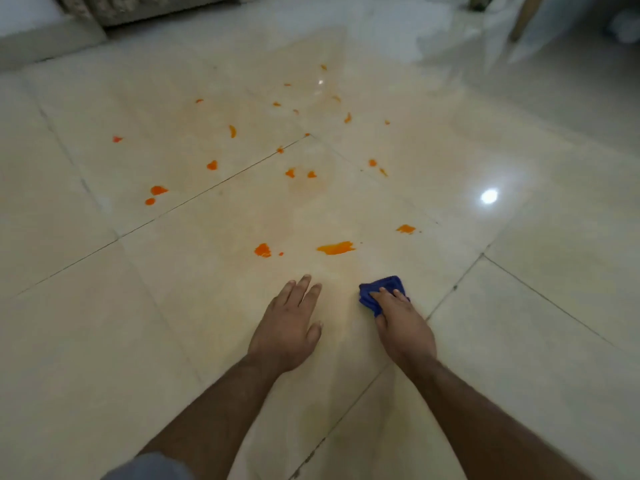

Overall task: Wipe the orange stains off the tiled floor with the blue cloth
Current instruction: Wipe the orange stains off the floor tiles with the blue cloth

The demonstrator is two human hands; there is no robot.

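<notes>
Head view: right hand (401, 320) presses the crumpled dark-blue cloth (379, 289) on the glossy cream tiled floor (519, 306); left hand (289, 323) rests flat, fingers straight; orange stains (336, 248) scattered toward twelve o'clock.

Far off — a wooden leg (525, 15), a sofa base (152, 6)

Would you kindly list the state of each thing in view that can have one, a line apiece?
blue cloth: bunched, on the floor under the right hand.
right hand: presses the cloth, fingers curled over it.
left hand: flat on the tile, fingers straight, holding nothing.
orange stains: unwiped, scattered ahead of both hands.
tiled floor: glossy, faint orange film around the stains.
</notes>
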